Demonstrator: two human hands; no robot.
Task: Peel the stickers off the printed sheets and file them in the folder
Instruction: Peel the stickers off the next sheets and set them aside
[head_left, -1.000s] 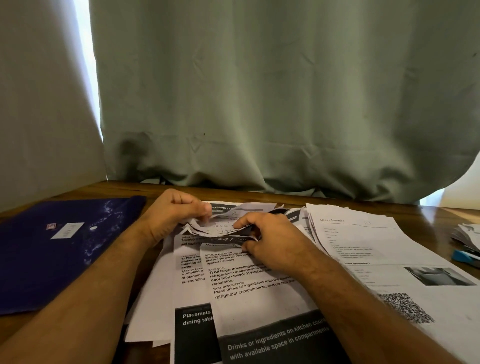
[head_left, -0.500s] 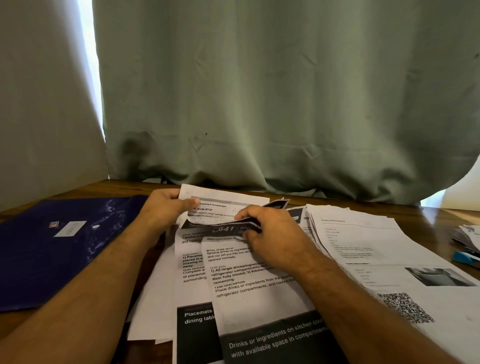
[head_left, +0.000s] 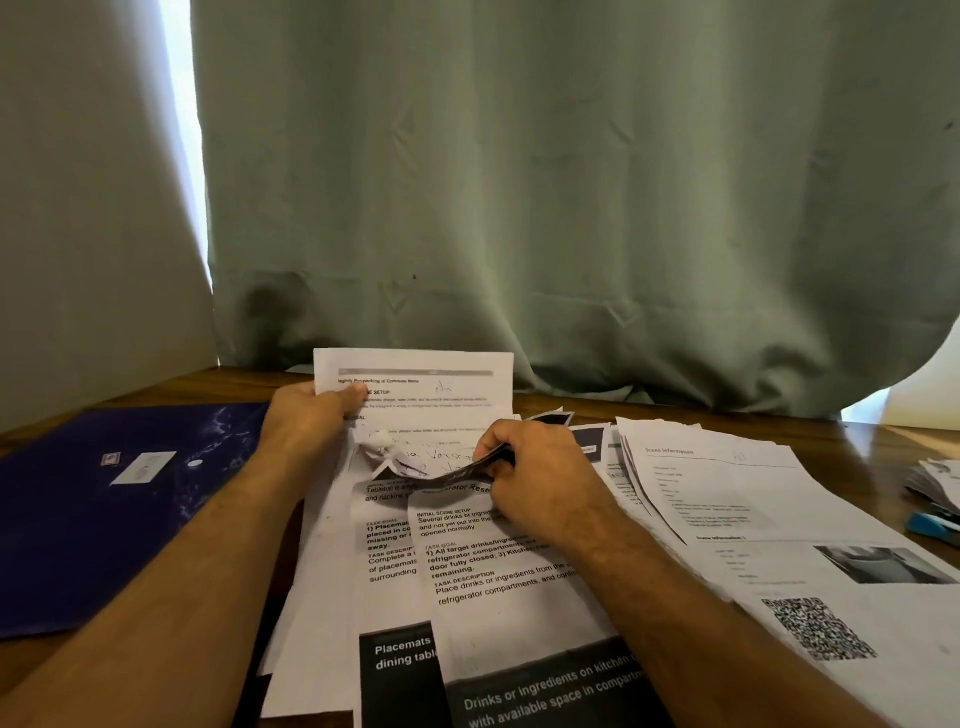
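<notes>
Between the two forearms, right at the middle of the wooden table (head_left: 857, 441), the left hand (head_left: 306, 415) has its thumb and fingers pinched on the left edge of a lifted printed sheet (head_left: 431, 384), holding it tilted up toward the green curtain (head_left: 571, 208), while the right hand (head_left: 540, 478) is curled tight around a dark strip (head_left: 457, 475) that bends up off the fanned sheets (head_left: 498, 571) below. I'd take that strip for the sticker coming away, though from here I can't tell exactly where it is still stuck. The worry, to my eye, is tearing: the paper near the lifted sheet's lower edge already looks crumpled and ragged, and a hard pull with the hands drawing apart could rip the sheet or split the strip. A peeled strip could also curl and stick to itself or to the loose pages underneath. The blue folder (head_left: 104, 509) lies flat and closed on the left, just beside the left forearm, so the sheet must swing over that arm's side to reach it, and a hand would need freeing to open it. To the right, another stack of pages (head_left: 753, 519) crowds close, with a blue object (head_left: 932, 525), half out of view, near the edge; the only open room is the narrow bare strip by the curtain.
</notes>
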